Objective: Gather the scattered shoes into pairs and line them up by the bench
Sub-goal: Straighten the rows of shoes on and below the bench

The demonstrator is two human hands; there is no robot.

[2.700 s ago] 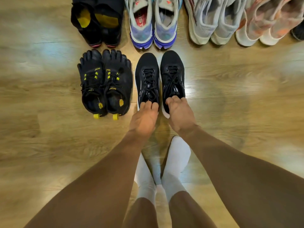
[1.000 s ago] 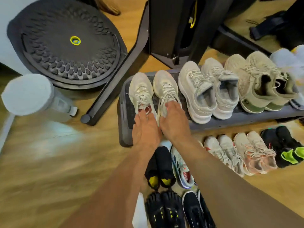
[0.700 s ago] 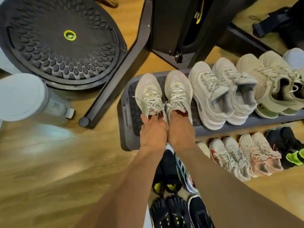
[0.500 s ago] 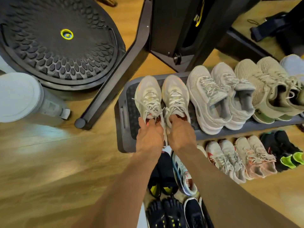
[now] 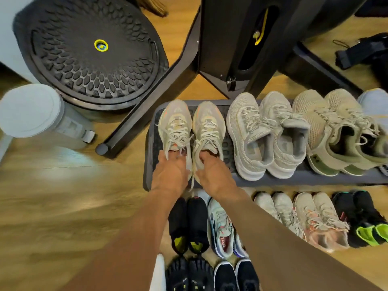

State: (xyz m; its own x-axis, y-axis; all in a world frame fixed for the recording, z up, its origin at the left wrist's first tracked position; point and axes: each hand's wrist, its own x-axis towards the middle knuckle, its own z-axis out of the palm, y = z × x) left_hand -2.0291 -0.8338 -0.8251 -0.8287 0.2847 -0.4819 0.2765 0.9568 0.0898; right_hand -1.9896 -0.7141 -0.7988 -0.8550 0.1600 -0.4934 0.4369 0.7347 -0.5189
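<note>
Head view: both bare arms reached fwd and down, side by side, backs of the hands up. The left hand [image 5: 170, 173] had its fingers curled into the mouth of the left pale sneaker [image 5: 175, 127], clamped on it by the tongue and laces. The right hand [image 5: 214, 173] gripped the right pale sneaker [image 5: 207, 127] the same way. Both sneakers sat toes away from the person, touching side by side at the left end of the gray platform [image 5: 150, 154], w/ a loose lace hanging btwn the hands. Just right of them on the platform stood a white pair [image 5: 247, 127] w/ "PUMA" on one tongue, upside down from here. Next came a beige and olive pair [image 5: 315, 127], logo too small to read. On the wood floor [image 5: 63, 206] in front lay a black pair [image 5: 189, 219] w/ yellow insoles. Beside it was a striped sneaker [image 5: 218, 223] w/ red insole print, not legible.
</note>
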